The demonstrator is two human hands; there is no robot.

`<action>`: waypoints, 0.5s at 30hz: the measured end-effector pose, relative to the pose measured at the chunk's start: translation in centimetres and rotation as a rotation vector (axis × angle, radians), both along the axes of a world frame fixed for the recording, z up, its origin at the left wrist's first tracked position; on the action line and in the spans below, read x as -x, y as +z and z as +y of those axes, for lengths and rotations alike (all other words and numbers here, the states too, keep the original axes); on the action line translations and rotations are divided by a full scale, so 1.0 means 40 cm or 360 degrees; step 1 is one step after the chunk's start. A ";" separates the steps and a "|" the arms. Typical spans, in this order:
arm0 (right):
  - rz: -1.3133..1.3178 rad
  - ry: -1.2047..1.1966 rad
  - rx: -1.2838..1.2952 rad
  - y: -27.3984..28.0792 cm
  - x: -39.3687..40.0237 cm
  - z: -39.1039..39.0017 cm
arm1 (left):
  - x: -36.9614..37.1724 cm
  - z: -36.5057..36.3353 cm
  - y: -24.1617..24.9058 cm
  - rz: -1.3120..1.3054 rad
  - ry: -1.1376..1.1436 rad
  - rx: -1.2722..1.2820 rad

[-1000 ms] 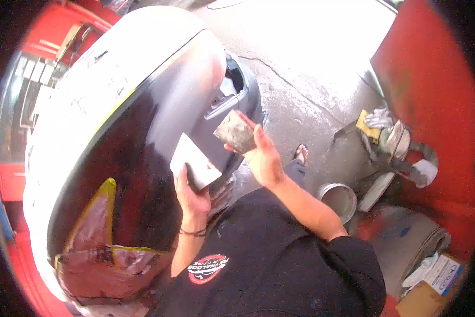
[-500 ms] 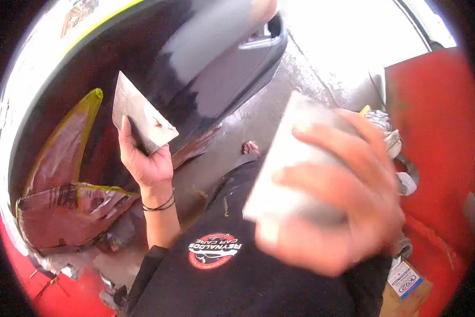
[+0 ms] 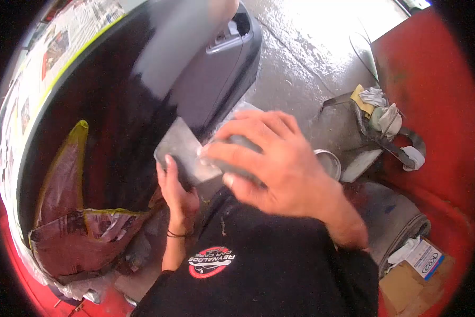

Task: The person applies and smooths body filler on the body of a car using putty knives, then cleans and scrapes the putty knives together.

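My left hand (image 3: 176,193) grips a flat grey metal plate (image 3: 179,148), held up beside the glossy dark car body panel (image 3: 116,116). Above and to the right of it, my right hand (image 3: 274,164) closes over a second grey spreader (image 3: 237,143), whose edge lies across the plate. The fingers hide most of that spreader. A black shirt with a red logo (image 3: 211,261) fills the lower middle.
Newspaper masking with yellow tape (image 3: 63,53) covers the panel's upper left; a taped brown sheet (image 3: 84,238) hangs lower left. On the wet concrete floor (image 3: 301,58) lie a round tin (image 3: 330,161), rags and sandpaper (image 3: 377,111), and a cardboard box (image 3: 417,274). A red panel (image 3: 433,79) stands right.
My right hand dropped from close to the camera down onto the plate in my left hand. The left hand shifted right and lower. The view tilted back toward the floor.
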State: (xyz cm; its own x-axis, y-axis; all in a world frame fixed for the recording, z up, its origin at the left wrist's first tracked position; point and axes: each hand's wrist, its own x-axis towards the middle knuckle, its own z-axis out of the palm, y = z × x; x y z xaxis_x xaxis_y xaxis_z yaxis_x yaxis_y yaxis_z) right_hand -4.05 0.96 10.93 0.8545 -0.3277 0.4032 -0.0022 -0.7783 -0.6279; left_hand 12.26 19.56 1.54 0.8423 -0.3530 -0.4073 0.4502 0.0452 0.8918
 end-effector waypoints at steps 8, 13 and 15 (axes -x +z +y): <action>0.0106 -0.0442 -0.0037 -0.162 0.110 0.128 | 0.087 0.039 -0.022 -0.0541 -0.0640 -0.0039; 0.0073 -0.0578 -0.0030 -0.197 0.152 0.179 | 0.093 0.063 0.011 -0.0741 -0.1026 -0.0191; 0.0074 -0.0575 -0.0013 -0.189 0.155 0.197 | 0.107 0.053 0.025 -0.0795 -0.1173 -0.0116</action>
State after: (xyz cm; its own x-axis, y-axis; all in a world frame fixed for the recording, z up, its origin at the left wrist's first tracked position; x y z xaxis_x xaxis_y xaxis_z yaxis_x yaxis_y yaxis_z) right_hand -10.27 8.86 3.37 0.7004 -0.6146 0.3630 -0.3045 -0.7172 -0.6268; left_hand 7.97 21.70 2.52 0.4970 -0.8624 -0.0961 -0.0995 -0.1667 0.9810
